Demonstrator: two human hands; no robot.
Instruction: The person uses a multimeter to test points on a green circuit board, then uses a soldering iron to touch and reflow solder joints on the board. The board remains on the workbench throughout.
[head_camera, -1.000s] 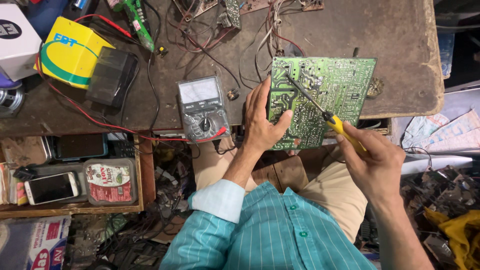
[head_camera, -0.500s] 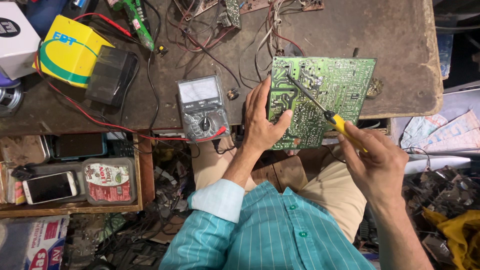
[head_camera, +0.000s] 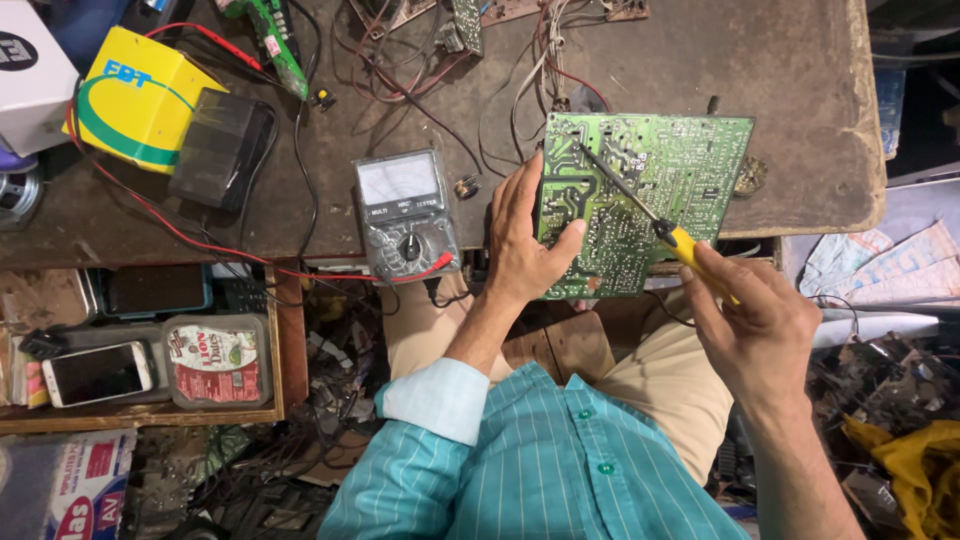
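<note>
One view only: your head camera, looking steeply down over your chest and lap onto the workbench (head_camera: 800, 60). It sits close, framing both forearms with the bench's near edge running across the picture's middle.

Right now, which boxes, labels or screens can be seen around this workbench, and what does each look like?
Yellow box: bench's far left, green and white curved band.
White box: left edge, dark round mark.
Analog meter: left of the left hand, grey, pale dial window.
White phone: lower left shelf, dark screen.
Clear tub: beside the phone, red-and-white label.
</note>
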